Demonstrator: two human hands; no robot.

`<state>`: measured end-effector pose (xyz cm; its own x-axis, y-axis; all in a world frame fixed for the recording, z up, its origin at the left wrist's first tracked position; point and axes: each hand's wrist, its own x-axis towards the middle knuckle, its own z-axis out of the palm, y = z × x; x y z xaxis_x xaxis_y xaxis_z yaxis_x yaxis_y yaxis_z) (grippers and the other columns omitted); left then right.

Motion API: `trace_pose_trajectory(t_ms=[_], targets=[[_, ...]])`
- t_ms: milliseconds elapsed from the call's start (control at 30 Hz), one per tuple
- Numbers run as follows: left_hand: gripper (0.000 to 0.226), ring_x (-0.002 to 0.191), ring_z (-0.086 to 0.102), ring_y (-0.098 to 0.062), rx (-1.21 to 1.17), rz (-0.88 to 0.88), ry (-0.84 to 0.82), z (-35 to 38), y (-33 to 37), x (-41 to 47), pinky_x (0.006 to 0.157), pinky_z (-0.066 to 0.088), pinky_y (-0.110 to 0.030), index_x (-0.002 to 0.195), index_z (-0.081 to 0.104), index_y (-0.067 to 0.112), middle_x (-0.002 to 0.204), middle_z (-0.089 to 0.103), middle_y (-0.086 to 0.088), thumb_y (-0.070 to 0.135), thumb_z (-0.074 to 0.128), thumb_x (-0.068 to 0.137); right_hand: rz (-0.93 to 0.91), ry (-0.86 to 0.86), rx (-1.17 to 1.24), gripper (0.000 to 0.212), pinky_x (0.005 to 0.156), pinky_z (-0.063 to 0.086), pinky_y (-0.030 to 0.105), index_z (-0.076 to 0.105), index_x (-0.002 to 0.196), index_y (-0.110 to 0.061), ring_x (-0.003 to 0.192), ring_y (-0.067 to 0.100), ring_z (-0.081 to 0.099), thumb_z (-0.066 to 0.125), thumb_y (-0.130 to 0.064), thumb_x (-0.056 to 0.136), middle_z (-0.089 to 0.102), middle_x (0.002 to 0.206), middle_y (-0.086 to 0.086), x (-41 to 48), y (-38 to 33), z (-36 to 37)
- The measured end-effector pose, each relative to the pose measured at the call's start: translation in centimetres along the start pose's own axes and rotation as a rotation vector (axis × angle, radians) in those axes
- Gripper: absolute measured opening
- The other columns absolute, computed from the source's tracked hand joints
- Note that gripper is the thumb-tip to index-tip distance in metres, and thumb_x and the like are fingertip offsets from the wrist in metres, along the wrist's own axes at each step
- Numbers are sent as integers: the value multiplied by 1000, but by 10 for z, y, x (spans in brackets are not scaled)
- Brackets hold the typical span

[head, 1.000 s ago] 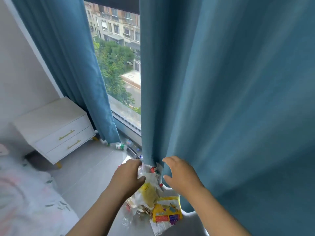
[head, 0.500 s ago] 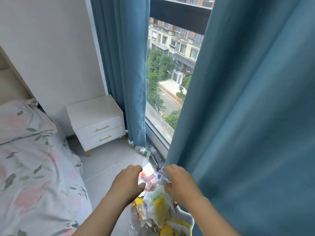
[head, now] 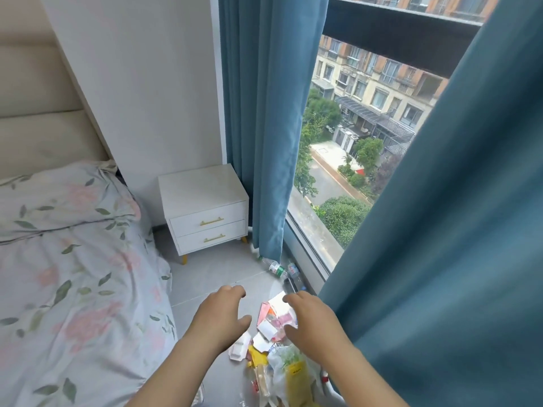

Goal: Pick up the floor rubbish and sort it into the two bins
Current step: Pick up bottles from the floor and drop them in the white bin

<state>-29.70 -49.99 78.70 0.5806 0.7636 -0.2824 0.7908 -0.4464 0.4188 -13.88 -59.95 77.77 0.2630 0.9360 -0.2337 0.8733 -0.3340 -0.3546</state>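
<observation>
Comparing the present view with the two earlier ones, a release was recorded. One second before, the left hand had been laid on the clear wrappers and the right hand had been placed at the hem of the near curtain. At this moment both hands were held above the floor, apart from each other, with fingers loosely curled and nothing gripped. The left hand was positioned over bare tile; the right hand was positioned over the paper scraps. The rubbish was left lying on the floor beside the curtain, with the plastic bags nearest the person and the bottles further off by the window. No bin was shown. No item was judged to have been collected, and a fresh grasp was judged to be required before sorting could be started.
</observation>
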Motion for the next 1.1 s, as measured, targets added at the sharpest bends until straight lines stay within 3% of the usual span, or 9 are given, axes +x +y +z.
trace_pose_trajectory(t_ms=[300,567,1100], targets=[[47,119,50,-17,32,44,-22,-63,-71,94,94,43,-26,134,46,23,134,50,3,36,53,89,72,10,-39,46,94,48,35,47,134,-21,116,21,52,56,-25,89,54,129,-2,107,-52,6],[47,121,48,-19,72,127,-83,-111,-126,164,95,42,-28,133,45,21,133,49,2,35,52,89,174,48,-5,46,94,46,32,47,133,-22,118,19,51,57,-28,88,54,130,-5,182,-99,6],[46,117,51,-20,109,216,-123,-148,-147,277,95,45,-32,131,47,20,131,49,1,33,53,87,269,84,20,47,80,41,26,48,132,-24,114,19,51,56,-25,86,54,125,-4,286,-95,-12]])
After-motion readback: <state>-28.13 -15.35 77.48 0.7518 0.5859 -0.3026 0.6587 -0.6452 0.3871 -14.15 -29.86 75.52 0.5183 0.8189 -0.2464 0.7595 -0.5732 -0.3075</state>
